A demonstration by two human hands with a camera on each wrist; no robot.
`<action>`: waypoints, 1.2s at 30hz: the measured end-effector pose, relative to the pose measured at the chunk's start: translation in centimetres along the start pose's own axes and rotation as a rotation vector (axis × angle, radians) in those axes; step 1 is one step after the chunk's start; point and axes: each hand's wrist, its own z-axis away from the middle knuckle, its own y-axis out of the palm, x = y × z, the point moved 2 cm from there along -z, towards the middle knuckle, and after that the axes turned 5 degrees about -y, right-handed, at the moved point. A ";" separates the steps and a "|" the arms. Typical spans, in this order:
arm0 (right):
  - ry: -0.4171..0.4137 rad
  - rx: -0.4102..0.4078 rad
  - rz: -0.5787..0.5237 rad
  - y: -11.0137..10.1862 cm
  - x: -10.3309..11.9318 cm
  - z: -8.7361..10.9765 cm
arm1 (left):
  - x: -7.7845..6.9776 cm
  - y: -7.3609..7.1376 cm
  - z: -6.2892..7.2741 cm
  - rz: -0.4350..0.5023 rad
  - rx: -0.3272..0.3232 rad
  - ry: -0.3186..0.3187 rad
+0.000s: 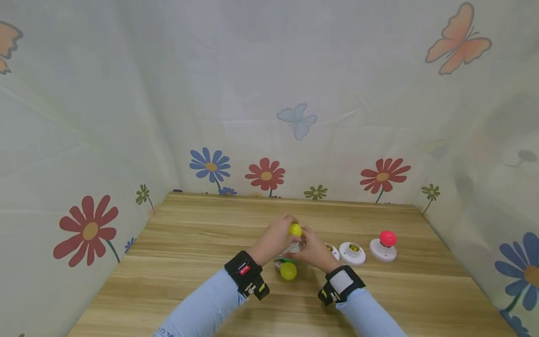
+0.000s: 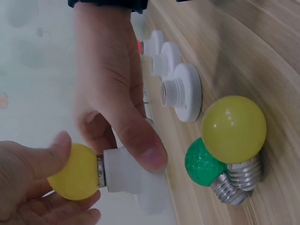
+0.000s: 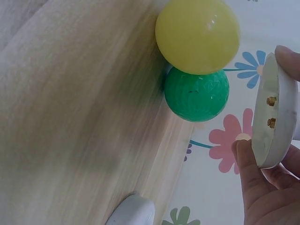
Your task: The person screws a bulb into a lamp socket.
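Observation:
My left hand [image 1: 271, 239] grips a yellow bulb [image 2: 75, 172] by its round globe. The bulb's metal collar sits at the mouth of a white lamp holder [image 2: 123, 171], with the threads hidden inside. My right hand [image 1: 315, 251] holds that lamp holder by its round base, clear of the table. In the right wrist view the base's hollow underside [image 3: 268, 119] shows two brass screws. On the table below the hands lie a second yellow bulb [image 2: 233, 129] and a green bulb [image 2: 204, 163], touching each other.
Right of my hands, two lamp holders without bulbs [image 1: 352, 253] [image 2: 182, 93] stand in a row on the wooden table [image 1: 189, 281]. Beyond them stands a lamp holder [image 1: 383, 252] with a red bulb [image 1: 388, 238] in it. A flower-printed curtain [image 1: 236, 93] surrounds the table's back and sides.

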 end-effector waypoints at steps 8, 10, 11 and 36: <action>0.002 0.020 -0.017 0.0 -0.2 -0.1 | 0.8 0.4 0.0 0.001 -0.060 -0.045; -0.003 0.023 -0.006 0.0 -0.3 -0.1 | 0.9 0.5 0.0 -0.006 -0.065 -0.038; -0.005 0.021 -0.002 0.0 -0.3 -0.1 | 0.9 0.6 0.0 -0.008 -0.067 -0.033; -0.029 0.031 0.018 -0.4 -0.6 0.0 | 2.1 0.1 -0.8 0.223 0.112 0.095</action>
